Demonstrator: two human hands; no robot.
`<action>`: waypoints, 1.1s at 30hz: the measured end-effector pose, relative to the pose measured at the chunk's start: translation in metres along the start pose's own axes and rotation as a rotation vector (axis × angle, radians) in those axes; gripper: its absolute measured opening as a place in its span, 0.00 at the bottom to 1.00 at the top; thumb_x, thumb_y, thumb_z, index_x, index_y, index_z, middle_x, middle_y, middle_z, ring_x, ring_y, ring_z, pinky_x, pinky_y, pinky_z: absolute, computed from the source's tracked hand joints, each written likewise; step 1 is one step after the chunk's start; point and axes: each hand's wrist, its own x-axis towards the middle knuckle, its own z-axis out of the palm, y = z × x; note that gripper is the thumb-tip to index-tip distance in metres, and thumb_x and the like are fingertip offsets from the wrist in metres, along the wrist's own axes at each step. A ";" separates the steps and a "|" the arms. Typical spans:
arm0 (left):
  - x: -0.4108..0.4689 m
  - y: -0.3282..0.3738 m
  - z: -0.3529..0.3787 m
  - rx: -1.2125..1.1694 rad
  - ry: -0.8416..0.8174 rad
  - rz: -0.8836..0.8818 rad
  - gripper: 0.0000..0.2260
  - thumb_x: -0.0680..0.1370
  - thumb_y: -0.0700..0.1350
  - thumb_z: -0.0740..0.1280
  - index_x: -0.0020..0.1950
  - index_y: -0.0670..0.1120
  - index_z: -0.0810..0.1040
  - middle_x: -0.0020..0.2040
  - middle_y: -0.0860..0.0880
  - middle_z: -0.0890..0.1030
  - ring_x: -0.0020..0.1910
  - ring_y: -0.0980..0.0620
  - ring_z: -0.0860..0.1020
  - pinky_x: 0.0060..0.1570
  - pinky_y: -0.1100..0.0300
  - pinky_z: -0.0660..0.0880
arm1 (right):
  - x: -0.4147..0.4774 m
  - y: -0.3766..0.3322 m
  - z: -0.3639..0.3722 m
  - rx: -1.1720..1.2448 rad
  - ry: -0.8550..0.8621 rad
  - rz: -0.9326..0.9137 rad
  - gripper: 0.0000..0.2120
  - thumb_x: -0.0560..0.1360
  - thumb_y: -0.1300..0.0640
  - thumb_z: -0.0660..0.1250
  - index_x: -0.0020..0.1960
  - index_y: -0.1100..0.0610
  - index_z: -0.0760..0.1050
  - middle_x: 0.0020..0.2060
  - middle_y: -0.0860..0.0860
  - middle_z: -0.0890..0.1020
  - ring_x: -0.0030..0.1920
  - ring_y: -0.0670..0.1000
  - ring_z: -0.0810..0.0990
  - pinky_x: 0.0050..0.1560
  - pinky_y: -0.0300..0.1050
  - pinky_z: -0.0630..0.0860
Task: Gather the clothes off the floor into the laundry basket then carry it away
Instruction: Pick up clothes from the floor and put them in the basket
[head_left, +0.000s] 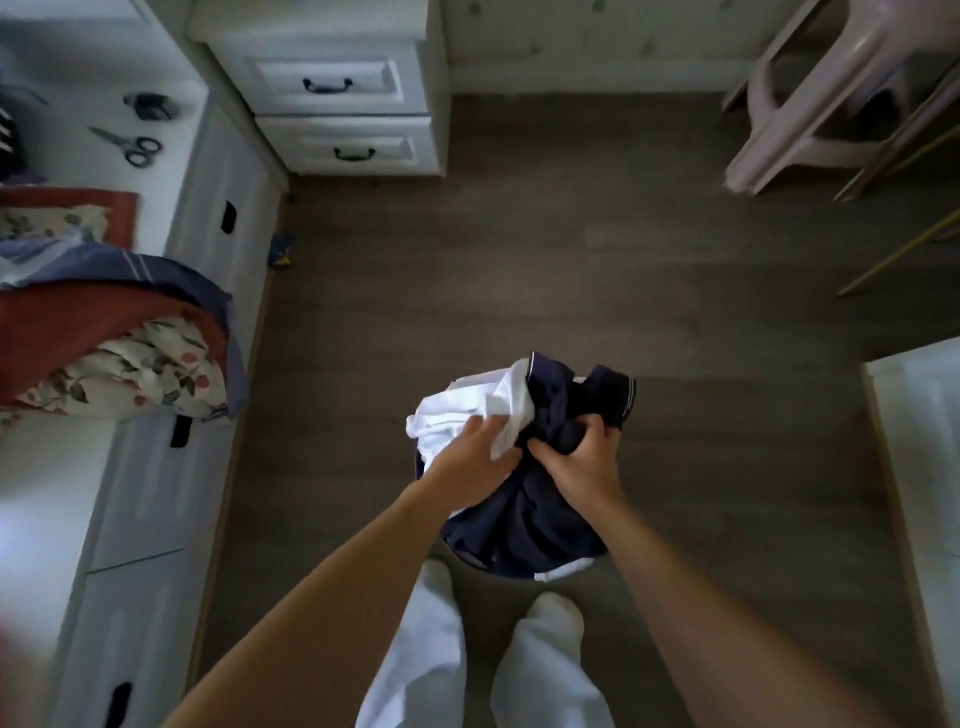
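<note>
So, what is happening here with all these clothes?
A person stands on the wooden floor and holds a bundle of clothes in both hands, in front of the legs. The left hand holds the white garment. The right hand grips the dark navy garment. The bundle hides what is beneath it, so no basket shows clearly. A small blue thing lies on the floor beside the white drawers.

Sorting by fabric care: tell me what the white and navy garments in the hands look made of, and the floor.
White garment: soft matte cloth, likely cotton; crumples in loose folds.
Navy garment: soft matte fabric, pale piping at its edge; fibre unclear.
Floor: grey wood-look planks, low sheen; wood or laminate, unclear.
</note>
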 end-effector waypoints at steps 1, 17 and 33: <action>0.011 -0.013 0.014 0.035 -0.060 -0.022 0.24 0.81 0.54 0.59 0.76 0.51 0.62 0.77 0.46 0.61 0.74 0.42 0.63 0.71 0.48 0.62 | 0.011 0.015 0.008 -0.036 -0.072 0.020 0.33 0.66 0.50 0.76 0.66 0.52 0.65 0.64 0.53 0.64 0.64 0.57 0.71 0.62 0.49 0.70; 0.153 -0.122 0.130 0.621 -0.274 0.045 0.26 0.79 0.63 0.57 0.73 0.71 0.49 0.76 0.53 0.27 0.73 0.33 0.28 0.64 0.21 0.46 | 0.148 0.146 0.093 -0.954 -0.288 -0.034 0.45 0.76 0.55 0.66 0.75 0.37 0.35 0.77 0.49 0.46 0.76 0.65 0.47 0.68 0.68 0.62; 0.221 -0.153 0.185 0.678 -0.274 -0.028 0.24 0.81 0.59 0.53 0.74 0.69 0.46 0.78 0.47 0.39 0.75 0.32 0.39 0.66 0.25 0.42 | 0.211 0.224 0.157 -1.191 -0.113 0.013 0.24 0.60 0.64 0.70 0.56 0.58 0.80 0.47 0.60 0.83 0.44 0.67 0.82 0.26 0.60 0.78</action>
